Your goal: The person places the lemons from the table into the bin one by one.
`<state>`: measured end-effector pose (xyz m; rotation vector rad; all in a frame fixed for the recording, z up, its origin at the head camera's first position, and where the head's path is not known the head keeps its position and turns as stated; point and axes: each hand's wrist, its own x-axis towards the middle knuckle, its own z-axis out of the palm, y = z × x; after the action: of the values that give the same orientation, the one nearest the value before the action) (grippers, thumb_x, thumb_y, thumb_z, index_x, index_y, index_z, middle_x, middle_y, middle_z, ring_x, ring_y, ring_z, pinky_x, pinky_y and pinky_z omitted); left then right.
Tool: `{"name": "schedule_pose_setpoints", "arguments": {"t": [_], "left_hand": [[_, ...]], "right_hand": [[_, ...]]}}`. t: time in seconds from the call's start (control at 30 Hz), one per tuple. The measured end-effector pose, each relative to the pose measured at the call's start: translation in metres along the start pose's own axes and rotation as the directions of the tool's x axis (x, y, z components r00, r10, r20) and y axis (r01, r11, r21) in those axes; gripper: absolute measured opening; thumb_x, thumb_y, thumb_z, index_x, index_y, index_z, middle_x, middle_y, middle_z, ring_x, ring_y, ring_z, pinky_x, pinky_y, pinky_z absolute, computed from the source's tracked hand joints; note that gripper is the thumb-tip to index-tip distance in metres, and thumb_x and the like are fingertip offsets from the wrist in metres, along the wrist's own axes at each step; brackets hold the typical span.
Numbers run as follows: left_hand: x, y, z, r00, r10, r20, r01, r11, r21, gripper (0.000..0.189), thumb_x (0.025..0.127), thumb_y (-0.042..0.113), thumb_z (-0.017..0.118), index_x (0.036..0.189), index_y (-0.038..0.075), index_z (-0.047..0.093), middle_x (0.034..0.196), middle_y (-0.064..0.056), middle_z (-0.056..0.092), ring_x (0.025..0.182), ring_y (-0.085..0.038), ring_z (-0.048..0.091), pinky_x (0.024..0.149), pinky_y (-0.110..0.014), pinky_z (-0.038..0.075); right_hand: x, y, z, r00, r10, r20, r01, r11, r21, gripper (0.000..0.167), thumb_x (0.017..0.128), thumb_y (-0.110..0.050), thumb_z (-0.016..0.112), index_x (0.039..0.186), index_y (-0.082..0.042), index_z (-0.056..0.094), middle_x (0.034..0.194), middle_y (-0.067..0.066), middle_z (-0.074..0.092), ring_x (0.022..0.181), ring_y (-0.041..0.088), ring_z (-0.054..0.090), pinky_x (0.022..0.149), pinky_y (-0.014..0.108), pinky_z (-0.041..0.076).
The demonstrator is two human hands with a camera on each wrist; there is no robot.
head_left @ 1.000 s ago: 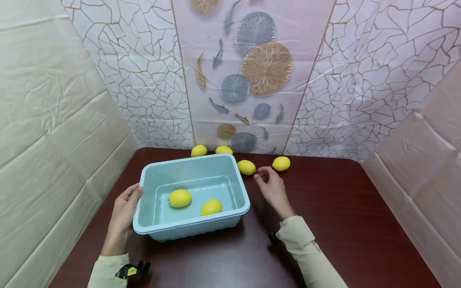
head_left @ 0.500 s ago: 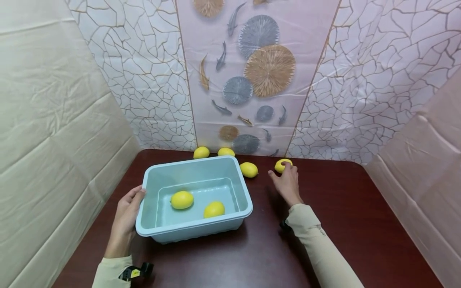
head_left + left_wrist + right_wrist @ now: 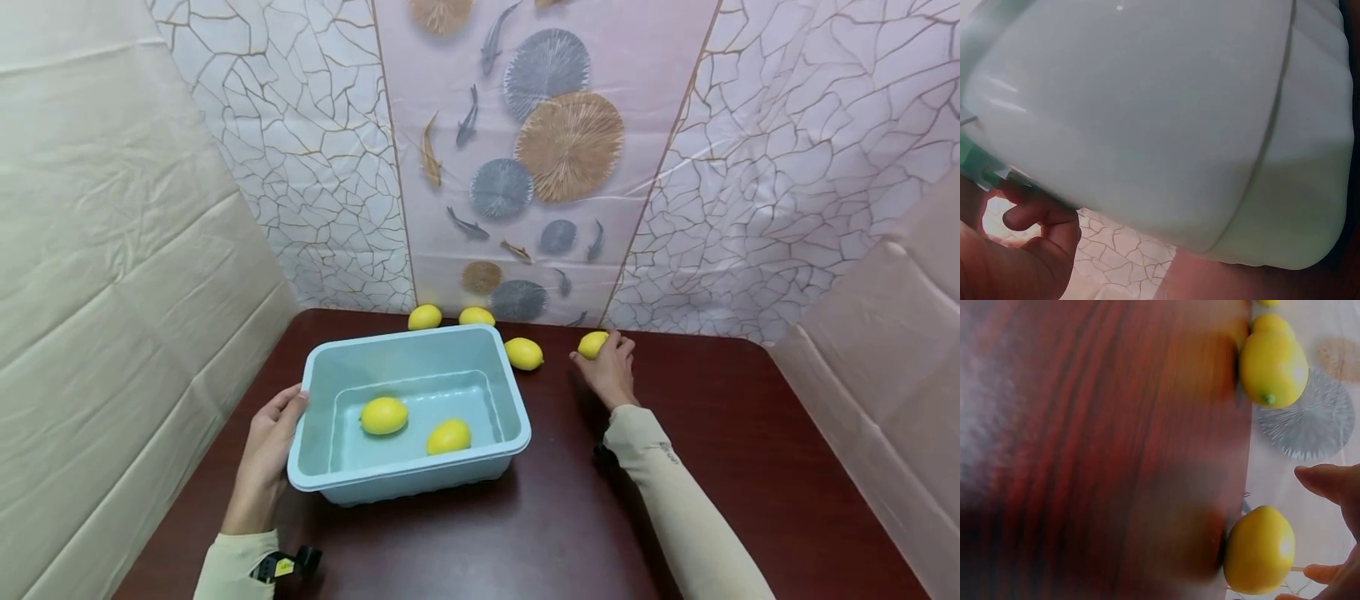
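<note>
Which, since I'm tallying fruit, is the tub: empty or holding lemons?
Holding lemons: the head view shows two inside the blue tub.

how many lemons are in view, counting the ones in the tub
6: two lemons inside the tub, two lemons behind it, one lemon to its right, one lemon at the right hand. More could be hidden behind the tub.
</note>
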<state>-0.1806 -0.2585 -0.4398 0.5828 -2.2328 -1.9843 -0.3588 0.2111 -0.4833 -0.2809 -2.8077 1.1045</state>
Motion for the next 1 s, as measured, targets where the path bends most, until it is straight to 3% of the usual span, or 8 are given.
{"name": "schedule_pose_setpoints", "arguments": {"t": [0.13, 0.37, 0.57, 0.8, 1.0], "left_hand": [[0.002, 0.001, 0.002, 1.0, 0.01, 0.004, -0.01, 1.0, -0.005, 0.057, 0.111, 0.04, 0.051, 0.154, 0.004, 0.048, 0.13, -0.012, 0.061, 0.096, -0.008, 0.066, 0.076, -0.025, 0.057], [0.002, -0.002, 0.0, 1.0, -0.02, 0.008, 0.021, 1.0, -0.009, 0.056, 0.111, 0.039, 0.05, 0.155, 0.005, 0.046, 0.137, -0.015, 0.057, 0.099, -0.008, 0.064, 0.078, -0.025, 0.056], [0.004, -0.004, -0.002, 1.0, -0.001, 0.015, 0.001, 1.0, -0.018, 0.057, 0.11, 0.037, 0.052, 0.155, 0.003, 0.046, 0.133, -0.014, 0.06, 0.096, -0.007, 0.065, 0.077, -0.025, 0.056], [0.003, -0.004, -0.004, 0.999, -0.017, 0.028, 0.017, 1.0, 0.0, 0.057, 0.111, 0.037, 0.05, 0.157, 0.003, 0.044, 0.137, -0.016, 0.058, 0.095, -0.005, 0.064, 0.076, -0.024, 0.056], [0.003, -0.004, -0.002, 0.999, 0.006, 0.036, -0.006, 1.0, 0.003, 0.058, 0.111, 0.038, 0.05, 0.156, 0.003, 0.044, 0.132, -0.014, 0.06, 0.095, -0.006, 0.065, 0.075, -0.025, 0.056]], "right_hand": [[0.01, 0.001, 0.0, 1.0, 0.003, -0.005, -0.003, 1.0, 0.007, 0.088, 0.1, -0.033, 0.072, 0.164, -0.003, 0.019, 0.157, 0.035, 0.02, 0.132, 0.056, 0.04, 0.101, 0.069, 0.043], [0.018, 0.005, 0.008, 1.0, -0.008, 0.008, 0.008, 0.994, -0.105, 0.079, 0.102, -0.033, 0.068, 0.163, -0.004, 0.027, 0.16, 0.035, 0.021, 0.131, 0.057, 0.04, 0.098, 0.067, 0.045], [0.022, 0.007, 0.01, 0.999, -0.052, -0.013, 0.05, 0.99, -0.13, 0.065, 0.105, -0.025, 0.063, 0.159, -0.003, 0.036, 0.157, 0.034, 0.025, 0.123, 0.057, 0.046, 0.092, 0.066, 0.048], [0.024, 0.016, 0.011, 0.995, -0.094, 0.025, 0.097, 0.978, -0.186, 0.064, 0.105, -0.023, 0.064, 0.16, -0.006, 0.036, 0.156, 0.031, 0.031, 0.113, 0.056, 0.058, 0.09, 0.065, 0.052], [0.028, 0.021, 0.009, 0.987, -0.161, 0.025, 0.163, 0.972, -0.168, 0.06, 0.104, -0.023, 0.066, 0.157, -0.009, 0.043, 0.154, 0.028, 0.035, 0.11, 0.053, 0.059, 0.087, 0.063, 0.052]]}}
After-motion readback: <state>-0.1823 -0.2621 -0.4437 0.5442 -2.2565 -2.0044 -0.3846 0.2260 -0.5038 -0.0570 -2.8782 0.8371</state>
